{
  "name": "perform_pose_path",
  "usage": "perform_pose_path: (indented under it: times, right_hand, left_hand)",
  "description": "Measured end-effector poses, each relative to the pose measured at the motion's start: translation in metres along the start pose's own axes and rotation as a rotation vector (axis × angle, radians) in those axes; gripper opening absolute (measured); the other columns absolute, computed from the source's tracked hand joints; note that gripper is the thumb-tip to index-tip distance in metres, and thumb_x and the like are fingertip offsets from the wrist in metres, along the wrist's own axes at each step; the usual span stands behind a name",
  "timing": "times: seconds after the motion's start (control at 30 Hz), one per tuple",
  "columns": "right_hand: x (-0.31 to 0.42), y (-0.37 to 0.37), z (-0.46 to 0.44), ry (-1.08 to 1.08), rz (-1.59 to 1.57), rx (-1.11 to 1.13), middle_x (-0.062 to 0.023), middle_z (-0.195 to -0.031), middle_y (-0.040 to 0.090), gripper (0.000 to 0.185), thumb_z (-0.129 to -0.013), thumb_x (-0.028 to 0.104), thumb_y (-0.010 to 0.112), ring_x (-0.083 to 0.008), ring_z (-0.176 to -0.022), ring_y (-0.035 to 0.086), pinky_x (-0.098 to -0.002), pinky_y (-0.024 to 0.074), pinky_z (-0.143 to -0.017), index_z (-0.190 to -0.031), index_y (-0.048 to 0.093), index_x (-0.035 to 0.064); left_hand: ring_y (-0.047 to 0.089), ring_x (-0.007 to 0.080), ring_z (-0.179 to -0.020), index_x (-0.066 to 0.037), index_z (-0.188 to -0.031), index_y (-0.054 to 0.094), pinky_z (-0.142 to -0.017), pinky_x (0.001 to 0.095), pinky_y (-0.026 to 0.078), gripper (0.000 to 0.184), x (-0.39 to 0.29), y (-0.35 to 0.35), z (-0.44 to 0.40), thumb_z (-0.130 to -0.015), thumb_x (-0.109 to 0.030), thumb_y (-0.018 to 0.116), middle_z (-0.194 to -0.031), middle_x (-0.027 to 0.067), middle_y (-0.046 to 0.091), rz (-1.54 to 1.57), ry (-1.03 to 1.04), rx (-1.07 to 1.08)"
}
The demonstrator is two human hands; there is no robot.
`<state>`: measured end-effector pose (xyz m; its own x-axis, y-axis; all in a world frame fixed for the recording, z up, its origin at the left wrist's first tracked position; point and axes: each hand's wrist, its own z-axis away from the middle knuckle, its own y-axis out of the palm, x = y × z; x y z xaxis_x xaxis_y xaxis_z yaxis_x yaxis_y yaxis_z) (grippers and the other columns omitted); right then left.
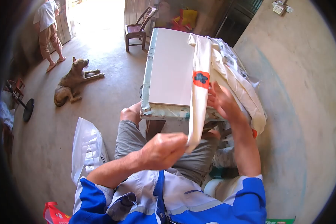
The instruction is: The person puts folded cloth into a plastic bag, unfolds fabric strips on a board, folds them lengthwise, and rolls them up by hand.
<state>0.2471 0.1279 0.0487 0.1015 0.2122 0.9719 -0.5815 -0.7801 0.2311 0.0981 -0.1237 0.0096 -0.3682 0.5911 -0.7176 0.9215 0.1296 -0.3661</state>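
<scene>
A long cream fabric strip [200,56] with a red patch bearing a dark shape runs down the white board [171,67] and over its near edge. My left hand [162,149] is closed on the strip's lower end, above my lap. Beside the red patch, on the strip's right, my right hand [224,99] has its fingers apart; whether the fingertips touch the cloth is hard to tell. More cream cloth pieces [246,87] lie heaped along the table's right side and hang over its edge.
The table [147,82] stands before my knees. A white bag [87,149] is on the floor at the left. A dog [76,78] lies farther off, near a standing person [48,31]. A wooden chair [136,31] is behind the table. A red bag [56,214] is at the lower left.
</scene>
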Motion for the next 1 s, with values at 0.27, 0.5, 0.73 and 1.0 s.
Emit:
perform_pose_path:
  times: [0.27,0.5,0.73,1.0]
  right_hand:
    - [-0.024,-0.030,-0.168,-0.054,-0.070,-0.213,-0.0192,-0.118,0.065,0.034,-0.103,0.009,0.057,-0.0300,-0.103,0.070,-0.0455,0.0609,-0.089,-0.131,0.053,-0.0108]
    - [0.076,-0.034,-0.260,-0.321,-0.061,-0.259,-0.0224,-0.118,0.066,0.029,-0.100,-0.001,0.041,-0.0351,-0.103,0.070,-0.0490,0.0618,-0.089,-0.122,0.060,-0.0058]
    - [0.124,0.109,-0.133,-0.660,0.007,0.339,-0.0127,-0.111,0.072,0.035,-0.096,0.001,0.058,-0.0245,-0.093,0.072,-0.0382,0.0594,-0.083,-0.131,0.060,-0.0017]
    - [-0.045,0.118,0.048,-0.399,0.789,0.993,-0.0160,-0.090,0.070,0.012,-0.088,0.001,0.064,-0.0374,-0.087,0.071,-0.0447,0.0563,-0.078,-0.100,0.065,0.0041]
  left_hand:
    - [0.067,0.0235,-0.067,0.003,-0.107,0.067,-0.059,0.0359,0.052,0.013,-0.001,-0.026,0.080,-0.096,0.003,0.060,-0.082,0.0123,0.066,0.007,-0.237,-0.022]
    - [0.068,0.0163,-0.068,0.000,-0.112,0.068,-0.064,0.0307,0.055,0.017,0.049,0.003,0.077,-0.104,-0.005,0.055,-0.085,0.0090,0.071,0.119,-0.489,-0.038]
    - [0.068,0.0114,-0.078,0.001,-0.116,0.067,-0.070,0.0279,0.055,0.018,0.077,0.008,0.071,-0.105,-0.008,0.057,-0.091,0.0044,0.071,0.177,-0.556,-0.087]
    - [0.068,0.0167,-0.100,0.000,-0.145,0.053,-0.078,0.0292,0.055,0.046,0.068,-0.014,0.096,-0.111,-0.031,0.048,-0.115,0.0097,0.068,0.994,-0.685,-0.277]
